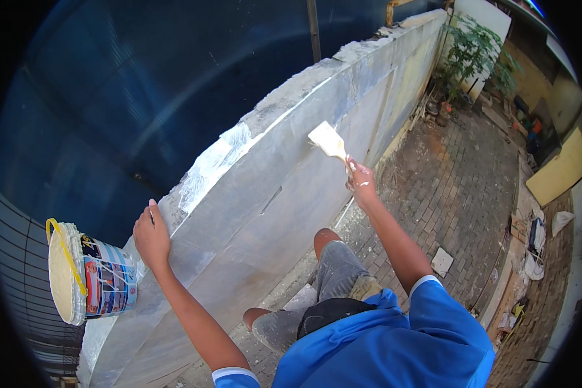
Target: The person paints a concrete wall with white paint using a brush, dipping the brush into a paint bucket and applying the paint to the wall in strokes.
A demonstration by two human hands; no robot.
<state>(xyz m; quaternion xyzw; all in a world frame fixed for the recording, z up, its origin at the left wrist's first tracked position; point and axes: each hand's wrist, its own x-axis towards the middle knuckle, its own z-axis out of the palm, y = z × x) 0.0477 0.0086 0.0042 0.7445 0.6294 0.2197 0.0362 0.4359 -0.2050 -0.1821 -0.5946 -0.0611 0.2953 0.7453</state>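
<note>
My right hand (362,181) is closed around the handle of a broad paintbrush (330,140) coated in white. The brush is held up in front of the grey wall (252,213), its head pointing to the far left; whether it touches the wall I cannot tell. White smears mark my fingers. On the wall's rough top, my left hand (152,238) lies with its fingers stretched over the edge, holding nothing. Just beyond it is a patch of wet-looking white paint (216,161). Left of that hand stands a paint bucket (110,275) with a yellow handle (66,252).
Dark blue sheeting (129,84) rises behind the wall. Brick paving (452,174) stretches along its right side, with a pale square tile (441,262) on it. A leafy plant (472,52) grows at the far end. A yellowish board (556,168) and assorted clutter line the right.
</note>
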